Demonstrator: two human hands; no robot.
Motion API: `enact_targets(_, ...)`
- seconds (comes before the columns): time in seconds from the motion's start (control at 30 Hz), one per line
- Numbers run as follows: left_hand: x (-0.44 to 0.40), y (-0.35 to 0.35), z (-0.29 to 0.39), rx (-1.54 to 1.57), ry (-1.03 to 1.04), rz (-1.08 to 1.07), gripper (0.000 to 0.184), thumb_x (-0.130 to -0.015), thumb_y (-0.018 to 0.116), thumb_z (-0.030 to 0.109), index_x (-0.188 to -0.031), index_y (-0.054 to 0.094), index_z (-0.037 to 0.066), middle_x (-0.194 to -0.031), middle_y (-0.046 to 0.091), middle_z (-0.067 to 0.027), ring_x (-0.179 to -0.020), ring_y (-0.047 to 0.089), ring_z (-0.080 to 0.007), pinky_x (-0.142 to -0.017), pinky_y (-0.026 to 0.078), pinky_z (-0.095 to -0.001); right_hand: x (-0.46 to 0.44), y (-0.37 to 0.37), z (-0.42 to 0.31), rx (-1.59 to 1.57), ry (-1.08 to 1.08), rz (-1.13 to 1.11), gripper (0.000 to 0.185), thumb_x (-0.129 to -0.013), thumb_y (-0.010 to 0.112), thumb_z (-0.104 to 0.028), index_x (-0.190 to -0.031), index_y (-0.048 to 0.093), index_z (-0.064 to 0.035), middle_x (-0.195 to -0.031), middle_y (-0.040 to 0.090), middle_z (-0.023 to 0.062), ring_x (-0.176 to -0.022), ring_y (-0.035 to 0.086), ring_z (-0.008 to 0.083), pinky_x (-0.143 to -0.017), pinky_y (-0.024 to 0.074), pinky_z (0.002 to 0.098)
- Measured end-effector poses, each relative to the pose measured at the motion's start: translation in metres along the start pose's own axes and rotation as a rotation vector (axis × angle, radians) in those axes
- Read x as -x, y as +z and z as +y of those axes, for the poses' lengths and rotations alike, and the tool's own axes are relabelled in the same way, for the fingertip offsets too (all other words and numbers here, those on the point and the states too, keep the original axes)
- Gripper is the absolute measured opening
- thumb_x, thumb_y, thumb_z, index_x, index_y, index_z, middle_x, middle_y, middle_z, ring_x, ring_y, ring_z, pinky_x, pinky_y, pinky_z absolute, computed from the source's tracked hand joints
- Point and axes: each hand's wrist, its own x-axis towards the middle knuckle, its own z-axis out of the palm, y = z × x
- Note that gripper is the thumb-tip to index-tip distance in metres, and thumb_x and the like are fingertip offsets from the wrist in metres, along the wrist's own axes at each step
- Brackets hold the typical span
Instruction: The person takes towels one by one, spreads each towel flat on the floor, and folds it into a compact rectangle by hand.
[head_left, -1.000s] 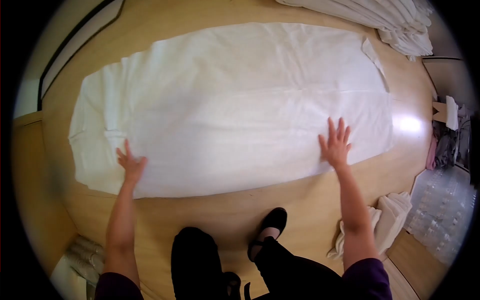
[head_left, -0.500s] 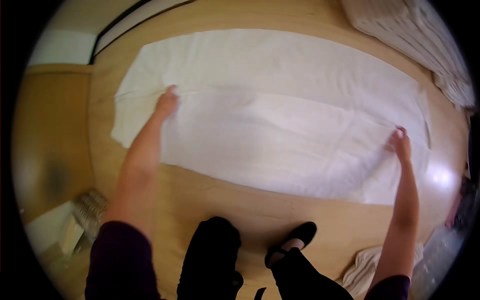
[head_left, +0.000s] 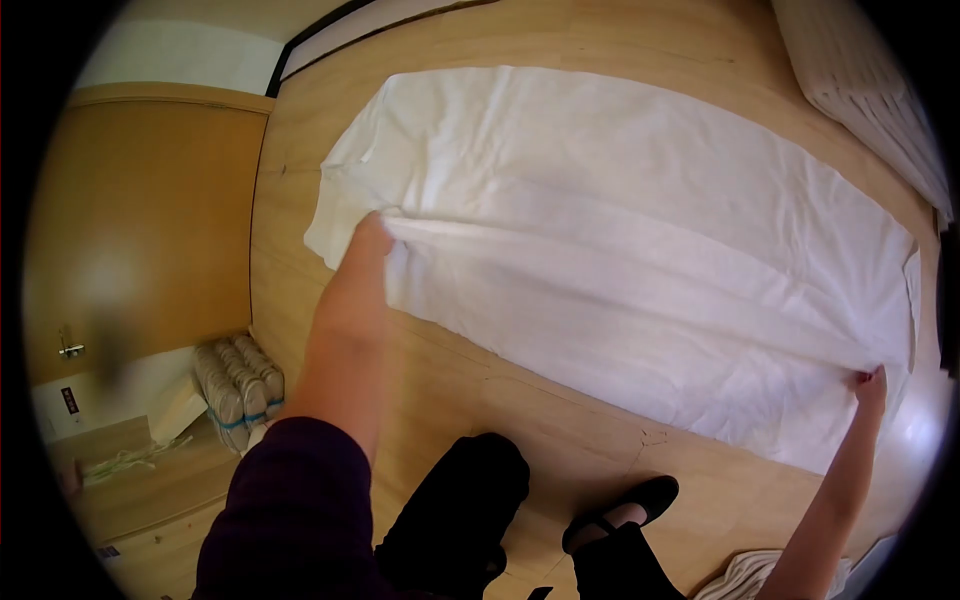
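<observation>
A large white cloth (head_left: 620, 200) lies spread over the wooden floor in front of me. My left hand (head_left: 374, 236) is closed on the cloth near its left end, and folds bunch around the fingers. Toward the cloth's right end, my right hand (head_left: 872, 384) pinches it as well. Between the two hands a raised ridge of fabric runs, pulled taut. Creases fan out from the right-hand grip. The fingertips of my left hand are partly hidden by the hand itself.
Folded pale cloth (head_left: 870, 90) lies at the upper right, with another striped pile (head_left: 745, 575) near my right forearm. Tied bundles (head_left: 238, 385) stand at the left by a wooden door (head_left: 160, 220). My black shoe (head_left: 640, 500) is on the floor (head_left: 560, 440) below the cloth.
Both hands have drawn the cloth toward me, lifting a ridge between them and making more wrinkles. The view has shifted left, showing more of the door and bundles.
</observation>
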Motion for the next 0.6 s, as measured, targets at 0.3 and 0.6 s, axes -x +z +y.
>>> enact_targets(0.3,0.099,-0.078,-0.171,-0.149,-0.33,0.106,0.039,-0.076,0.059,0.027,-0.108,0.054,0.005,-0.109,0.057,-0.0177,-0.101,0.056,-0.0283,-0.081,0.046,-0.0371,0.177,-0.11,0.014,-1.382,0.948,0.4,0.039,-0.09,0.04,-0.029,-0.121,0.047,-0.0054,-0.119,0.053,0.0099,-0.107,0.052,0.0224,-0.089,0.0457,0.0355)
enact_targets(0.6,0.118,-0.105,-0.24,-0.136,-0.191,0.134,0.042,-0.077,0.058,0.026,-0.113,0.049,0.007,-0.115,0.051,-0.0181,-0.106,0.049,-0.0283,-0.086,0.041,-0.0376,0.23,-0.173,0.021,-1.867,0.505,-0.451,0.053,-0.083,0.048,-0.051,-0.117,0.052,-0.01,-0.115,0.056,0.0048,-0.102,0.053,0.0214,-0.082,0.047,0.0395)
